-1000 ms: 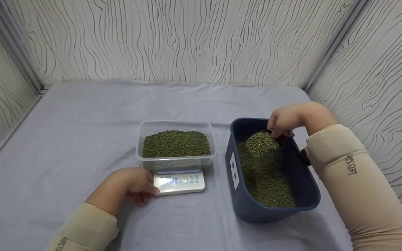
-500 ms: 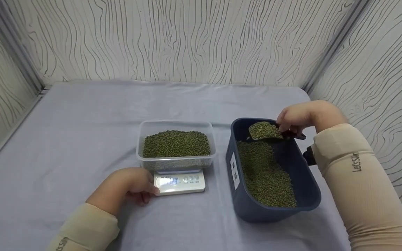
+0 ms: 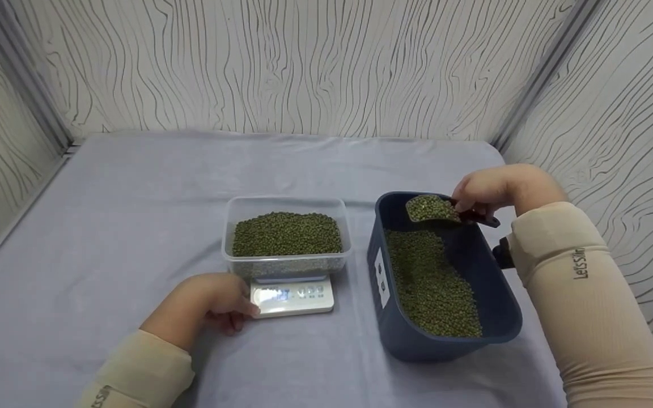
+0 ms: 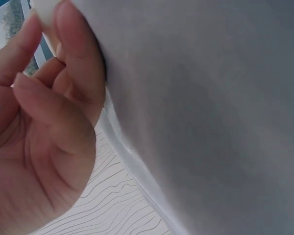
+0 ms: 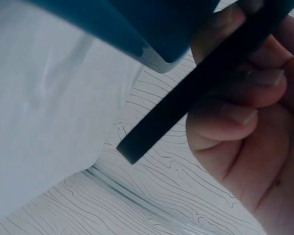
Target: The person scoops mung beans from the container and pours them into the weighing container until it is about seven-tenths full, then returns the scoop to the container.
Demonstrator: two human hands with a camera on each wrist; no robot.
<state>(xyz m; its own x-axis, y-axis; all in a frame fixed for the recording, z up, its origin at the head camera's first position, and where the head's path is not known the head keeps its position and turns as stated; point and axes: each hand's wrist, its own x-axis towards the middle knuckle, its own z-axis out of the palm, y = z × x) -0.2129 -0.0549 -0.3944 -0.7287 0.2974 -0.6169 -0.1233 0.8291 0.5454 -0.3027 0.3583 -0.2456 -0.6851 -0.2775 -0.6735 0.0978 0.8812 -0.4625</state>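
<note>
My right hand (image 3: pixel 486 190) grips the dark handle (image 3: pixel 482 219) of a scoop heaped with green beans (image 3: pixel 432 208), held level over the back end of the blue bin (image 3: pixel 445 348). In the right wrist view the black handle (image 5: pixel 186 95) lies across the curled fingers of the hand (image 5: pixel 250 112). My left hand (image 3: pixel 216 297) pinches the left front corner of the white scale (image 3: pixel 295 306), whose display is lit but unreadable. On the scale stands a clear container (image 3: pixel 287 265) of green beans (image 3: pixel 287 233). In the left wrist view the hand (image 4: pixel 49 112) has thumb and finger at the scale's edge.
More green beans (image 3: pixel 440 294) lie in the bin, piled toward its left side. A white label (image 3: pixel 381 277) is on the bin's left wall. A pale cloth (image 3: pixel 151 187) covers the table, with patterned panels (image 3: pixel 281 68) behind and at both sides.
The scoop has risen from the beans in the bin and turned level, moving slightly back and right with my right hand. My left hand, the scale and the clear container have stayed in place.
</note>
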